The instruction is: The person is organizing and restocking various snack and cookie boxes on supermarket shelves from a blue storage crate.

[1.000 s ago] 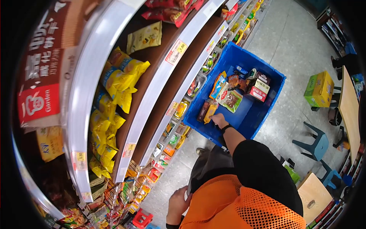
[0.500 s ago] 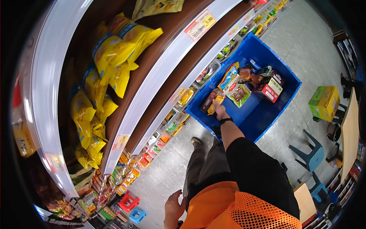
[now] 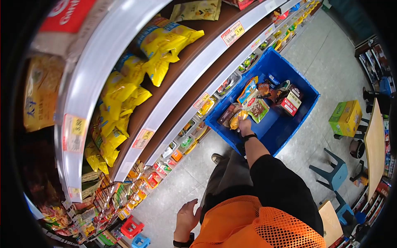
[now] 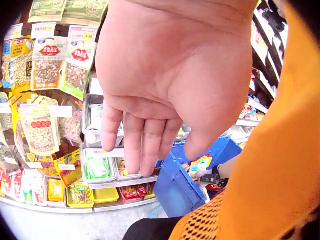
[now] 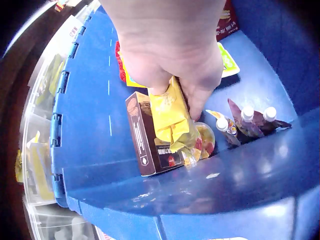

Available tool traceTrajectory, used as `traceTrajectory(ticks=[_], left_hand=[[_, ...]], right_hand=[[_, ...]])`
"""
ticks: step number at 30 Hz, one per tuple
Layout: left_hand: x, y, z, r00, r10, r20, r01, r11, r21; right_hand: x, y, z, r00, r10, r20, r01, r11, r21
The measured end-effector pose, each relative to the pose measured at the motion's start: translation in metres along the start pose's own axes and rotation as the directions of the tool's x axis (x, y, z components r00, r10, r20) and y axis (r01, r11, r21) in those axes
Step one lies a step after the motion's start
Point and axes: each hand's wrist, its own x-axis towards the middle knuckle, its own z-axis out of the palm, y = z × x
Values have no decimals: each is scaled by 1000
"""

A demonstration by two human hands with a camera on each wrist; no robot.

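Inside the blue bin (image 3: 269,139), the right hand (image 3: 245,126) pinches a yellow packet (image 3: 236,119). In the right wrist view the right hand (image 5: 172,55) has thumb and fingers around the packet (image 5: 172,117), which lies over a brown box (image 5: 145,135). A round tub (image 5: 205,140) and several capped pouches (image 5: 247,120) are beside it. A nut packet (image 3: 259,110) and stacked boxes (image 3: 291,100) lie further in. The left hand (image 3: 187,218) hangs by the orange vest, holding nothing; its fingers (image 4: 134,145) extend loosely in the left wrist view.
Shelves with yellow snack bags (image 3: 163,43) curve along the left, their price rail (image 3: 182,84) near the bin. Trays of small goods (image 3: 188,142) line the lower shelf. To the right are a yellow-green carton (image 3: 345,118), a blue stool (image 3: 332,168) and a wooden table (image 3: 375,144).
The right hand has lifted slightly and shifted within the bin, with the yellow packet turned in its grip. The left hand's fingers have spread from a looser curl. The head view has shifted.
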Motion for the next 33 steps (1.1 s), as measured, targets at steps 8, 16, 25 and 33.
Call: traceTrajectory(ticks=[8, 16, 25, 33], left_hand=[[26, -21, -33, 968, 228, -101, -222, 973, 63], [39, -17, -87, 914, 407, -8, -270, 591, -760], [12, 16, -161, 745, 656, -120, -298, 167, -940], [-24, -17, -157, 822, 362, -440, -407, -167, -898]], right_hand=[[-72, -53, -100, 960, -173, 219, 159, 984, 80], [-305, -193, -201, 600, -510, 616, 550, 822, 145], [-546, -257, -167, -378, -823, 424, 901, -433, -39], [-612, -260, -139, -683, -579, 445, 661, -750, 39]])
